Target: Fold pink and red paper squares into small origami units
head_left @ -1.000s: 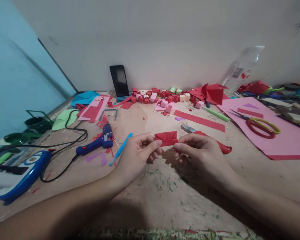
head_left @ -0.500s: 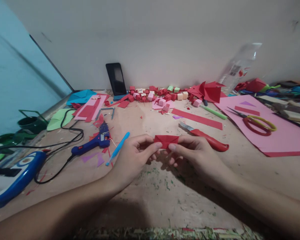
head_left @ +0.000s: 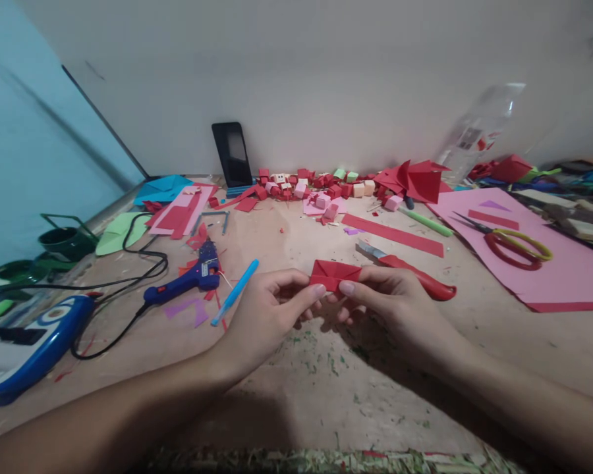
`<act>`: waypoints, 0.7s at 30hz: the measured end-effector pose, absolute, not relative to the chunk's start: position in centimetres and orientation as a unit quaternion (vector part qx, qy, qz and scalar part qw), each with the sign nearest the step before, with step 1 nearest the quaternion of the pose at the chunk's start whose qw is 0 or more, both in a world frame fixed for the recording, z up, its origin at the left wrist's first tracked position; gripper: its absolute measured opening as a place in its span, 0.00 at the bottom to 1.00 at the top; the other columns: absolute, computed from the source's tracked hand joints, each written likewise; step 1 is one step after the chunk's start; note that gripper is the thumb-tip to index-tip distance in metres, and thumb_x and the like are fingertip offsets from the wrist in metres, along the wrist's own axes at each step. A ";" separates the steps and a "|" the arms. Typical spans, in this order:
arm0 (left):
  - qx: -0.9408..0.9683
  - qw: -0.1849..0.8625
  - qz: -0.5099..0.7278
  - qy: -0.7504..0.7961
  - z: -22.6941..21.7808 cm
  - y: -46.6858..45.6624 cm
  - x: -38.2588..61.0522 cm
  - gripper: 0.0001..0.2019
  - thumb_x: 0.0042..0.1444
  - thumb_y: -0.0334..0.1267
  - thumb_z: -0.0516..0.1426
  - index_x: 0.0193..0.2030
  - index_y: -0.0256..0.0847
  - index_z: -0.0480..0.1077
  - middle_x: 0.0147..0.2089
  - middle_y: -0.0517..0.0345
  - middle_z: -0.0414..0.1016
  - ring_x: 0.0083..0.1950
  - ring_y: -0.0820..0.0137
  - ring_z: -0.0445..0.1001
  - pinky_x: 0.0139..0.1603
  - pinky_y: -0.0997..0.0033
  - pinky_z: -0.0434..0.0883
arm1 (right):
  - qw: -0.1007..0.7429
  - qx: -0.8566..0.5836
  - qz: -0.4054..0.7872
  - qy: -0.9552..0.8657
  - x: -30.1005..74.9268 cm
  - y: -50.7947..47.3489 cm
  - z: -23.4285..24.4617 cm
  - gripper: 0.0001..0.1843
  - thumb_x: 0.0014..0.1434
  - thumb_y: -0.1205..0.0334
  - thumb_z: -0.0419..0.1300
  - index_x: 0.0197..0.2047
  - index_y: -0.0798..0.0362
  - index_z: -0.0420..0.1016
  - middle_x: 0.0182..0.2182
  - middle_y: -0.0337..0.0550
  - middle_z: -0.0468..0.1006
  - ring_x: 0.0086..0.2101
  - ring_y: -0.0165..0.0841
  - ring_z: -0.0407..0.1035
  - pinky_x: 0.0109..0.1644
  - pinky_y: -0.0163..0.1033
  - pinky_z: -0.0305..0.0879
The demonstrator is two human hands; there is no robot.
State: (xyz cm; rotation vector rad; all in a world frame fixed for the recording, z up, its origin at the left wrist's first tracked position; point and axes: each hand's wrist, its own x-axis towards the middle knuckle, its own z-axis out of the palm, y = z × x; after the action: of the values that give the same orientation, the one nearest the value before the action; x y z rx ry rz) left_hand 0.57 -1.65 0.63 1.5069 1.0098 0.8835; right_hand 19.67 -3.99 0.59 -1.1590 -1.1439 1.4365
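A small piece of folded red paper (head_left: 335, 271) is held up over the table, its crease lines showing. My left hand (head_left: 281, 299) pinches its left end, thumb in front and fingers behind. At the right end, my right hand (head_left: 385, 299) grips it the same way. The fingers behind the paper are partly hidden. Beside my left hand lies a blue pen (head_left: 237, 289). A red-handled knife (head_left: 415, 275) rests just beyond my right hand, its blade pointing left.
Left stand a blue glue gun (head_left: 188, 280) with a black cord and a blue-and-white case (head_left: 44, 342). Small paper cubes (head_left: 321, 201) line the wall near a leaning phone (head_left: 232, 155). Scissors (head_left: 516, 247) lie on pink paper (head_left: 563, 276); a plastic bottle (head_left: 481, 135) leans behind.
The red paper has tilted so that more of its folded face shows. Both hands keep their pinch on it. The whole view has shifted slightly.
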 end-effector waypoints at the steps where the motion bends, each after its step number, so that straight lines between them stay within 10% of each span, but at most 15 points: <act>1: 0.632 0.531 0.375 0.421 0.6 -1.7 0.6 0.10 0.60 0.39 0.62 0.31 0.36 0.78 0.27 0.59 0.76 0.27 0.74 0.71 0.27 0.77 0.68 | 0.462 -0.472 0.590 -0.465 19.7 -4.0 0.5 0.16 0.56 0.48 0.73 0.29 0.53 0.83 0.25 0.45 0.83 0.26 0.35 0.77 0.31 0.37 0.69; 9: 0.673 0.457 0.415 0.408 1.0 -1.8 0.4 0.06 0.62 0.35 0.61 0.34 0.38 0.78 0.30 0.59 0.79 0.30 0.73 0.74 0.31 0.76 0.70 | 0.338 -0.490 0.601 -0.533 20.0 -3.9 0.5 0.11 0.56 0.55 0.71 0.31 0.54 0.83 0.25 0.42 0.79 0.24 0.31 0.67 0.27 0.36 0.62; 21: 0.778 0.355 0.413 0.315 1.2 -2.3 0.1 0.03 0.62 0.28 0.63 0.38 0.35 0.80 0.34 0.58 0.82 0.34 0.74 0.78 0.36 0.78 0.72 | 0.437 -0.460 0.380 -0.673 19.8 -4.7 0.9 0.04 0.58 0.63 0.67 0.35 0.50 0.85 0.34 0.44 0.87 0.34 0.38 0.79 0.38 0.40 0.74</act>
State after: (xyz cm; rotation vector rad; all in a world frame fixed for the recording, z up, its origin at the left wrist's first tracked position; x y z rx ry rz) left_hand 0.12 -2.30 1.23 2.0095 0.8141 1.0666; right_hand 19.79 -4.74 0.86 -1.1446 -1.6726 0.9446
